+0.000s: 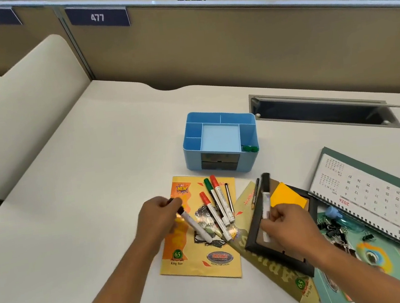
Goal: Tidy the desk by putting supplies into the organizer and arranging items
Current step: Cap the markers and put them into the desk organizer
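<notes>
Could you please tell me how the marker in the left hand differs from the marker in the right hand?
The left-hand marker is pinched at its cap end by the left hand and slants over the yellow notebook; the right-hand marker is gripped low on its barrel by the right hand, cap pointing away over the black picture frame. Both have white barrels and black caps.
</notes>
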The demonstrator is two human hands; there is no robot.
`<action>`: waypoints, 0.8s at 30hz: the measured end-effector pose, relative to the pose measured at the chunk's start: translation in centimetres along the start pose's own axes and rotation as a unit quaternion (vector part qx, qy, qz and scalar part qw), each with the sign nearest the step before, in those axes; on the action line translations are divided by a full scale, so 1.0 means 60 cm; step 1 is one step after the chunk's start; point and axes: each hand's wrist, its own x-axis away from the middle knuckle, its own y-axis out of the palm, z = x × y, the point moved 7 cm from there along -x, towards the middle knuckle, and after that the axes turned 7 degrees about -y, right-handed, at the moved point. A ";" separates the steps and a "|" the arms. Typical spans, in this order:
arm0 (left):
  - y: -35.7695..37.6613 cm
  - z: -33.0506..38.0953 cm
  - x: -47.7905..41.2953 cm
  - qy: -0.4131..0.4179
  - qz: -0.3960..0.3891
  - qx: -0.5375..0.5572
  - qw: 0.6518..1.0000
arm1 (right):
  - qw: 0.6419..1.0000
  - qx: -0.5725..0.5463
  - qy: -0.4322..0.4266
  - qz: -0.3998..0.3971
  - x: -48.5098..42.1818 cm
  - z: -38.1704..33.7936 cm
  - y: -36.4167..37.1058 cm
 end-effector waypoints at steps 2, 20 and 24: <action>-0.028 -0.015 0.031 0.005 -0.007 0.039 0.999 | 1.000 -0.018 -0.002 0.000 0.019 0.013 -0.011; 0.004 0.173 0.200 0.346 0.014 0.137 0.928 | 0.958 -0.248 -0.083 0.115 0.011 -0.046 -0.112; 0.024 0.222 0.197 0.408 0.031 0.111 0.906 | 0.960 -0.177 -0.140 0.168 -0.010 -0.070 -0.142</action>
